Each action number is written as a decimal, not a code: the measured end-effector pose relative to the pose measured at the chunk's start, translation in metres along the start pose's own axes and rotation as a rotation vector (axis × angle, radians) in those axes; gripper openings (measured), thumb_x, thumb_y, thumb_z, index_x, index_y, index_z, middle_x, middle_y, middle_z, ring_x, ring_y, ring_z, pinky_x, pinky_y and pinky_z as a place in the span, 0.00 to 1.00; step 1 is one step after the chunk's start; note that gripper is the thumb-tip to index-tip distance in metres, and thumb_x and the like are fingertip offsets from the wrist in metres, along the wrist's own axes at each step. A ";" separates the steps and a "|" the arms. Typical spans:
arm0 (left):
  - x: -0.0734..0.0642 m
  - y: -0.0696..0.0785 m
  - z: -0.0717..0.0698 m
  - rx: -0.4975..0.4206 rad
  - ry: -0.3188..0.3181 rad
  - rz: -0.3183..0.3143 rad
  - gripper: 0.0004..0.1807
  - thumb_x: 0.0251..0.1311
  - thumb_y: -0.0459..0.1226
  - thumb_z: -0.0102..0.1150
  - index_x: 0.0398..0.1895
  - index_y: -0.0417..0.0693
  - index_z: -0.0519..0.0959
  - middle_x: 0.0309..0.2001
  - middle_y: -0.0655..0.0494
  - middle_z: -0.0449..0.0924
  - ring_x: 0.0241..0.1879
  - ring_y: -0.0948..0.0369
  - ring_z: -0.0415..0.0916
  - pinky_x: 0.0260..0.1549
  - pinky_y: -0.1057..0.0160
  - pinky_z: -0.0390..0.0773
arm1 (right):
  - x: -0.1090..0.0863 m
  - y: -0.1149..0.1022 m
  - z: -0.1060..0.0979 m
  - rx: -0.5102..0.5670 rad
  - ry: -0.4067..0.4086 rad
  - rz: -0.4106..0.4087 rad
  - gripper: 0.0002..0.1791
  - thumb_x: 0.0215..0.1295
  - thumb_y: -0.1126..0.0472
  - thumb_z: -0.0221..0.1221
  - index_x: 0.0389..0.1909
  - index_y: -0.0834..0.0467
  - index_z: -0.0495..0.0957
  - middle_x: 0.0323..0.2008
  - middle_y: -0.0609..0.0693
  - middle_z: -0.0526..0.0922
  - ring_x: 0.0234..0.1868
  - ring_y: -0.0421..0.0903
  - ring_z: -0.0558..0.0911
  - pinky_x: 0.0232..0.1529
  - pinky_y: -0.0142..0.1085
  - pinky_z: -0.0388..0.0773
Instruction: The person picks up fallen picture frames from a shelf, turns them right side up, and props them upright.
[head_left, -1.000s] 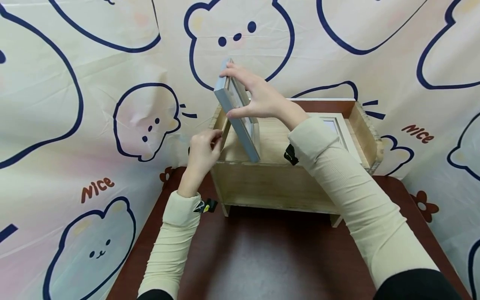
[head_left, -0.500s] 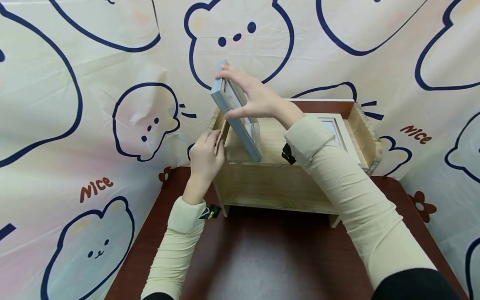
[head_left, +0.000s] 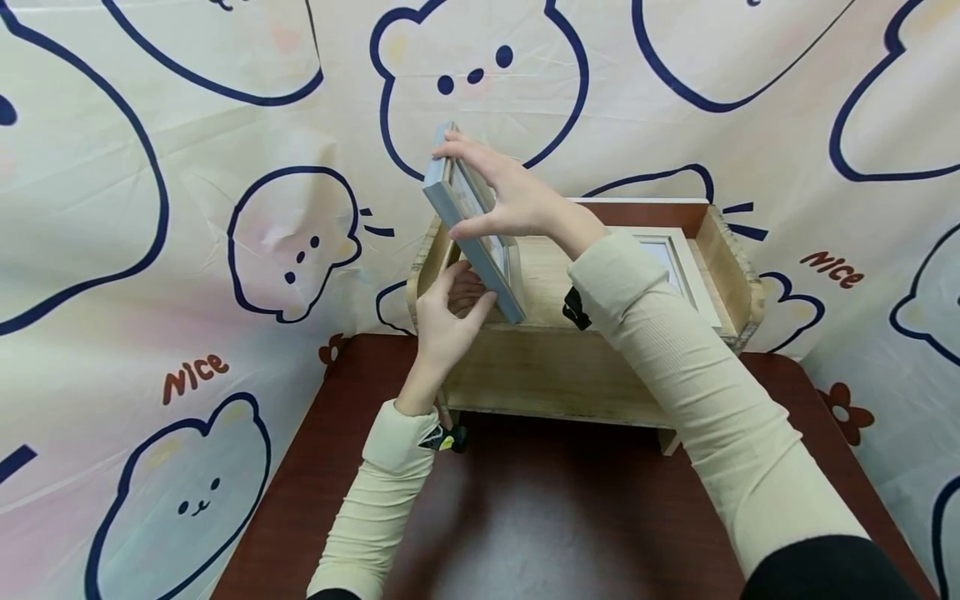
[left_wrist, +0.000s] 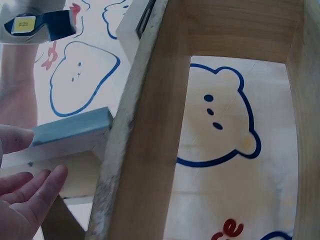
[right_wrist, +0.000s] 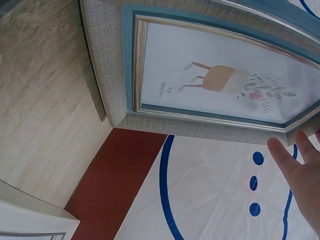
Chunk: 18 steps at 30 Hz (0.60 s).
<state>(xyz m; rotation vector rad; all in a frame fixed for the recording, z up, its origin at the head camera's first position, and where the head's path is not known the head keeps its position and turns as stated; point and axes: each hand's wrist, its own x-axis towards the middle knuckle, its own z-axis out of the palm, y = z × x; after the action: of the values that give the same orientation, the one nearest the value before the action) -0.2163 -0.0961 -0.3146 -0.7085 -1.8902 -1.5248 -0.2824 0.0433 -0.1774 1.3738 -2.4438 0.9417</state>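
A blue-edged picture frame [head_left: 476, 257] leans tilted on the left part of the wooden shelf unit's top. Its glazed front shows in the right wrist view, where the frame [right_wrist: 215, 75] holds a print of a chair with leaves. My right hand [head_left: 528, 196] grips its upper part, thumb on the near edge and fingers at the far top corner. Close to the frame's lower left, my left hand [head_left: 444, 325] has its thumb at the blue edge and its fingers partly hidden behind. In the left wrist view that hand's fingers [left_wrist: 47, 187] are spread and extended beside the frame.
The wooden shelf unit [head_left: 570, 367] has raised sides and stands on a dark red-brown table [head_left: 540, 517]. A white picture frame [head_left: 696, 271] lies on the right of its top, partly behind my right sleeve. A bear-patterned cloth [head_left: 300, 133] hangs close behind.
My left hand has moved right, from the unit's left side to the frame's lower edge, and its thumb and fingers have parted. The right hand and frame have shifted only slightly left.
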 end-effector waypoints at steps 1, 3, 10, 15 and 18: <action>0.000 -0.001 0.001 -0.002 0.000 -0.002 0.21 0.51 0.28 0.61 0.50 0.30 0.71 0.36 0.38 0.77 0.35 0.50 0.78 0.34 0.60 0.79 | 0.000 0.000 0.000 0.001 0.001 0.000 0.44 0.46 0.52 0.66 0.65 0.51 0.58 0.71 0.50 0.44 0.68 0.37 0.44 0.63 0.47 0.54; 0.000 -0.002 0.003 0.028 0.021 0.029 0.19 0.52 0.27 0.60 0.49 0.30 0.72 0.35 0.39 0.77 0.33 0.51 0.78 0.32 0.61 0.80 | 0.000 0.001 0.000 0.010 0.004 -0.008 0.44 0.46 0.52 0.67 0.65 0.52 0.58 0.71 0.51 0.44 0.68 0.37 0.44 0.63 0.46 0.54; 0.002 -0.007 -0.005 0.656 0.261 0.267 0.09 0.48 0.23 0.57 0.35 0.31 0.79 0.30 0.42 0.77 0.27 0.50 0.74 0.22 0.57 0.75 | 0.000 0.003 0.001 0.029 0.009 -0.009 0.44 0.46 0.53 0.67 0.65 0.53 0.58 0.71 0.49 0.44 0.68 0.34 0.43 0.62 0.46 0.57; 0.007 -0.007 -0.011 0.917 0.274 0.220 0.06 0.51 0.28 0.61 0.32 0.34 0.82 0.27 0.45 0.77 0.27 0.50 0.71 0.24 0.55 0.73 | 0.000 0.002 0.000 0.010 0.009 -0.001 0.44 0.46 0.52 0.67 0.65 0.52 0.58 0.71 0.49 0.44 0.68 0.34 0.43 0.64 0.44 0.52; 0.011 -0.005 -0.012 0.950 0.246 0.177 0.04 0.52 0.28 0.60 0.29 0.36 0.83 0.26 0.46 0.78 0.25 0.50 0.69 0.25 0.55 0.70 | 0.001 0.002 0.001 -0.017 0.013 0.007 0.44 0.46 0.50 0.66 0.65 0.52 0.58 0.71 0.49 0.45 0.68 0.34 0.43 0.65 0.41 0.49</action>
<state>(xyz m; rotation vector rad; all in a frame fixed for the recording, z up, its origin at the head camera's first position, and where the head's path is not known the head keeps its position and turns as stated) -0.2258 -0.1082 -0.3085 -0.2155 -1.9896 -0.4466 -0.2842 0.0434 -0.1785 1.3509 -2.4430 0.9262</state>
